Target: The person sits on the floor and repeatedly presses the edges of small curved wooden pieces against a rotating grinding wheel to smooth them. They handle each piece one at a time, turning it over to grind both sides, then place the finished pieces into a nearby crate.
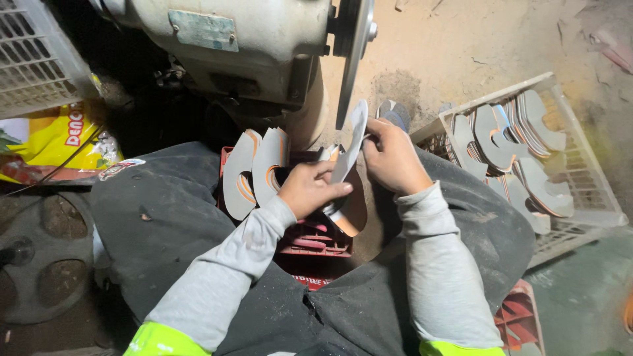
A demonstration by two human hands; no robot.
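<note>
Head view: both hands hold a flat grey cutout at the wheel

Left hand (pixel 308 190) and right hand (pixel 393 157), at frame centre, each close their grip on one curved grey cutout (pixel 351 142), held edge-up just below the grinding wheel (pixel 353 53) of the machine (pixel 264 46). More cutouts stand in a red crate (pixel 316 240) at centre-left, others fill a white basket (pixel 567 171) at right.

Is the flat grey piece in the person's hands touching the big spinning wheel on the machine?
Cannot tell. In the head view the grey piece, held by the left hand and right hand, comes right up to the wheel, but the edges overlap, hiding any contact or gap.
</note>
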